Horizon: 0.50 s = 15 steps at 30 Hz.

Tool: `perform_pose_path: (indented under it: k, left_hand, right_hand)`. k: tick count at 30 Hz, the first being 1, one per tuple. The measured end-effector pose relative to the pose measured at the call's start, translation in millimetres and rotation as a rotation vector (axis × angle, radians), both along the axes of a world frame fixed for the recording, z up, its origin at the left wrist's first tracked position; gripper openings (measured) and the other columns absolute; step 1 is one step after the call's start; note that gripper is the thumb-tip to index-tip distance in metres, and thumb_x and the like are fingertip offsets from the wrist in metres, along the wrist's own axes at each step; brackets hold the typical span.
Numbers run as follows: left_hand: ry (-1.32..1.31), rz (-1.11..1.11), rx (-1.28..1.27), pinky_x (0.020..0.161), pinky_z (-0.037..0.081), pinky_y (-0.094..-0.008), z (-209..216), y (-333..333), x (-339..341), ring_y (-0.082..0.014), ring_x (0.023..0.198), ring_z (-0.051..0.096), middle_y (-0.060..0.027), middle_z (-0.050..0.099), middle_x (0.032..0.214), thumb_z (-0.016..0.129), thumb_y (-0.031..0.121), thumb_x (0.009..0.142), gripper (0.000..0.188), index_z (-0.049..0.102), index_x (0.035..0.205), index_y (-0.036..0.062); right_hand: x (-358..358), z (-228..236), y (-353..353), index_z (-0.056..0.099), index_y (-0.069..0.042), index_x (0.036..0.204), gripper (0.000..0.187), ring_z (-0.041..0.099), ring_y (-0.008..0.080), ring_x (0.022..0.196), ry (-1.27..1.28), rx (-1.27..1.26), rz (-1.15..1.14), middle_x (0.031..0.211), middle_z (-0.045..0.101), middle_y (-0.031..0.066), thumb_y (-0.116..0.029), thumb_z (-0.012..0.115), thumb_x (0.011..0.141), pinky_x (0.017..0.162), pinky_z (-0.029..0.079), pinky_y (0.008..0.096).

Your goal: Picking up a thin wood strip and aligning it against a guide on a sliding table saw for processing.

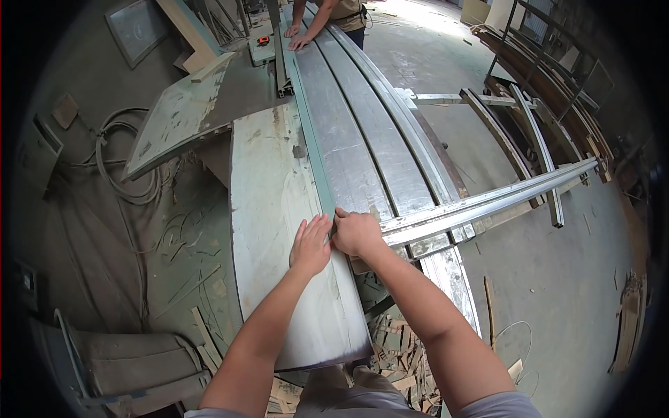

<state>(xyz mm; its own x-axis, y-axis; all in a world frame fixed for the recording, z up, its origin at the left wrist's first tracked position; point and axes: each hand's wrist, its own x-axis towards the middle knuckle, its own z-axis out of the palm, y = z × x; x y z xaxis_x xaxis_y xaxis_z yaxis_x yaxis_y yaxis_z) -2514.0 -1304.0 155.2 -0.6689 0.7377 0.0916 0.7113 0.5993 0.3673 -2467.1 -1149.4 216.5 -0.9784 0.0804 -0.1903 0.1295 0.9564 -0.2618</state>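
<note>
A long, narrow green strip [311,148] runs lengthwise on the metal sliding table [352,118] of what looks like a panel saw. Flat and with its fingers stretched forward, my left hand [311,245] lies against the left side of the strip's near end, on the pale panel [268,174]. My right hand [357,231] is closed at the same end, its fingers curled and its thumb by the strip's right edge. It hides part of the strip's end. Far ahead, a co-worker's hands [300,38] rest near the strip's other end.
A silver rail [488,202] crosses the sliding table to the right of my right hand. Metal frame bars [498,132] extend further right. An orange-and-black tape measure [263,41] sits at the far left. Wood scraps [401,341] litter the floor below, and coiled hose [115,160] hangs left.
</note>
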Motion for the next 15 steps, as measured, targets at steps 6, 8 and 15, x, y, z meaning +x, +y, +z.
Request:
perform_pose_path:
  k: [6, 8, 15]
  left_hand:
    - [0.004, -0.007, 0.020, 0.117, 0.018, -0.0400, 2.6, 1.1, 0.1, -0.0198, 0.137, 0.034, -0.0054, 0.041, 0.145, 0.061, 0.009, 0.081, 0.052, 0.049, 0.131, 0.0110]
    - [-0.002, -0.004, 0.024, 0.117, 0.018, -0.0400, 3.8, 0.9, 0.9, -0.0198, 0.137, 0.034, -0.0055, 0.041, 0.145, 0.061, 0.009, 0.081, 0.051, 0.049, 0.131, 0.0109]
    - [-0.020, 0.001, -0.025, 0.117, 0.017, -0.0388, 5.1, -0.5, 4.1, -0.0175, 0.138, 0.032, -0.0040, 0.039, 0.147, 0.061, 0.014, 0.083, 0.051, 0.049, 0.132, 0.0115]
  right_hand:
    - [-2.2, -3.5, 2.2, 0.063, -0.004, 0.113, 0.044, 0.066, 0.0264, 0.098, -0.003, 0.036, 0.011, 0.135, 0.053, 0.0107, -0.031, 0.057, 0.078, 0.082, 0.053, 0.0387]
    - [-2.1, -3.1, 2.4, 0.063, -0.004, 0.112, 0.044, 0.066, 0.0265, 0.098, -0.011, 0.028, 0.011, 0.135, 0.053, 0.0107, -0.031, 0.056, 0.078, 0.082, 0.053, 0.0388]
    - [0.8, -3.3, 2.2, 0.063, -0.002, 0.112, 0.043, 0.065, 0.0266, 0.099, -0.007, -0.001, 0.023, 0.134, 0.053, 0.0125, -0.028, 0.057, 0.078, 0.083, 0.052, 0.0388]
